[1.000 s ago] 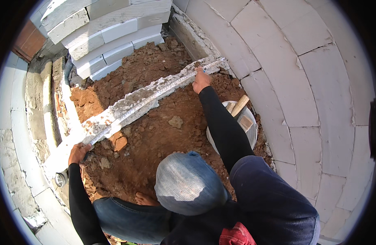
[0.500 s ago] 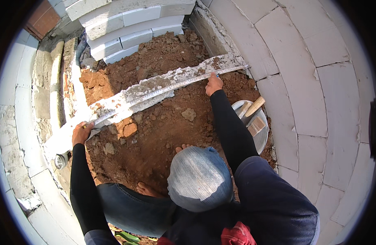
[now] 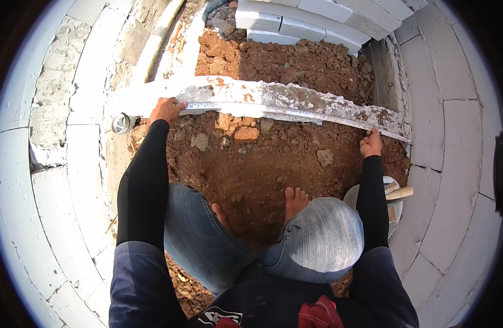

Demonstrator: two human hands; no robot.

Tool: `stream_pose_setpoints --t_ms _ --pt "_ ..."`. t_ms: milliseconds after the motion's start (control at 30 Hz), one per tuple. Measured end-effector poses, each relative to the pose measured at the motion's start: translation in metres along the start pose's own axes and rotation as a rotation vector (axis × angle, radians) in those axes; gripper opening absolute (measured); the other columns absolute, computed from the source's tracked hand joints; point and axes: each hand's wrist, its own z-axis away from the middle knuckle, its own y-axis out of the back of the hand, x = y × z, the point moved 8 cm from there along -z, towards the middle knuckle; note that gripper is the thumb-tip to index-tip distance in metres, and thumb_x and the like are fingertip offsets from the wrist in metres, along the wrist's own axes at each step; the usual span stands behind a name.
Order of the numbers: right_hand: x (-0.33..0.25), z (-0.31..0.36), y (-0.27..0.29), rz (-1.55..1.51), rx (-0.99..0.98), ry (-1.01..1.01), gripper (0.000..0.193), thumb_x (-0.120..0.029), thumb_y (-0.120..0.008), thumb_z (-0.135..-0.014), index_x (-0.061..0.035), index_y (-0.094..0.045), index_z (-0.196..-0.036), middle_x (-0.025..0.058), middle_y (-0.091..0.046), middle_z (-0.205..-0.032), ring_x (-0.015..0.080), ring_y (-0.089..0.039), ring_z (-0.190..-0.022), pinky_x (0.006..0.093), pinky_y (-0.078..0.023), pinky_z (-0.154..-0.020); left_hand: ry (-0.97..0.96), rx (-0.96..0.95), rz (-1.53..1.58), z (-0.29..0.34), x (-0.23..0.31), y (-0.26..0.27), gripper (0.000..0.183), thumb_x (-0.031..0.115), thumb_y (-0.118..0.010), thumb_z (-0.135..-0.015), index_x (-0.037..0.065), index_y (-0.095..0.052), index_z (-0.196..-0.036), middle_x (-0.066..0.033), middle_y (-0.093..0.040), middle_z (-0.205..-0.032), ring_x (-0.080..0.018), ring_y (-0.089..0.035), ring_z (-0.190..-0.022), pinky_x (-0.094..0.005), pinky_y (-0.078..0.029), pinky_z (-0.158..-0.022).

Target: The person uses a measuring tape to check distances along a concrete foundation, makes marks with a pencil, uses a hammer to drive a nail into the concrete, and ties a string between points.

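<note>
A white measuring tape is stretched along the near edge of a rough concrete beam, reaching toward the block wall at the right. My left hand is closed on the tape near the beam's sunlit left part; any tape case inside it is hidden. Near the other end, my right hand pinches the tape with thumb and finger, a little short of the right wall. The tape's tip lies beyond that hand, close to the wall.
A round basin with a wooden-handled tool stands by the right wall, partly behind my forearm. An open pipe end sticks up at left. White blocks are stacked beyond the beam. Reddish soil with clods lies around my bare feet.
My view has swung, so the beam, tape and stacked blocks sit farther right in the picture. Both hands still hold the tape along the beam.
</note>
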Motion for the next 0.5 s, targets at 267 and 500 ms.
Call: stream_pose_setpoints --t_ms 267,500 --pt "0.014 -0.008 -0.005 -0.007 -0.005 -0.046 0.034 -0.036 -0.056 -0.106 -0.0036 -0.055 -0.095 -0.0024 -0.029 -0.071 0.0111 -0.020 -0.056 0.0321 -0.019 -0.048 0.096 -0.063 -0.009 0.010 -0.005 0.000 0.053 0.060 -0.066 -0.089 0.018 -0.073 -0.120 -0.0129 -0.062 -0.128 -0.0303 -0.066 -0.114 -0.0454 -0.052 -0.097" --pt "0.014 -0.006 0.003 -0.010 0.051 -0.034 0.028 -0.036 -0.048 -0.109 -0.0105 -0.057 -0.117 -0.0020 -0.046 -0.075 0.0108 -0.022 -0.054 0.0306 -0.018 -0.048 0.124 -0.078 0.008 0.008 0.005 -0.005 0.050 0.059 -0.068 -0.088 0.018 -0.074 -0.117 -0.0099 -0.061 -0.128 -0.0284 -0.065 -0.115 -0.0447 -0.051 -0.097"
